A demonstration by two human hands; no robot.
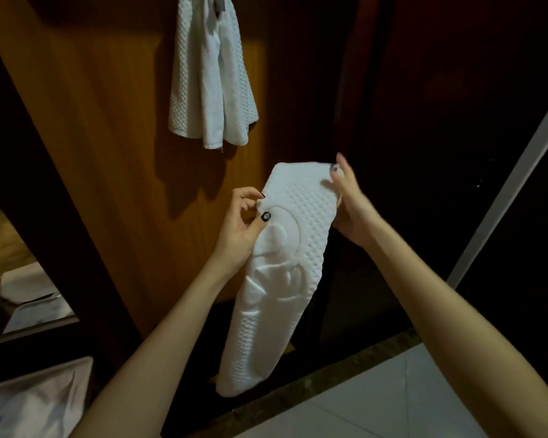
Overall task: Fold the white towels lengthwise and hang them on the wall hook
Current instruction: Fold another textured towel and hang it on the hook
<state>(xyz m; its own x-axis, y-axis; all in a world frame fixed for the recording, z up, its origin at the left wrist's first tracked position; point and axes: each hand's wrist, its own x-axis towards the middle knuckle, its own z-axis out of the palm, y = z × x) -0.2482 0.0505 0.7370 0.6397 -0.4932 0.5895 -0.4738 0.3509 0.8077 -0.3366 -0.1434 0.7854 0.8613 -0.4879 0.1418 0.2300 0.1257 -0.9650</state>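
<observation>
Wooden wall panel (pixel 114 128) ahead carries one white waffle towel (pixel 209 74), hanging above my hands. Pale floor tiles (pixel 424 390) lie below. Nothing blocks the folded towel (pixel 276 295) between us. Its long axis hangs steeply, top tilted right. My left hand (pixel 241 226) pinches its left edge; my right hand (pixel 351 203) pinches the top corner.

Waffle-textured white cloth towel (pixel 285 248), glossy wood wall panel (pixel 108 121), smooth floor tiles (pixel 393 399)

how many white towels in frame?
2. The hung towel is high on the wood panel; the folded towel is held by the left hand and right hand below it. White fabric at lower left may be more; unclear.
</observation>
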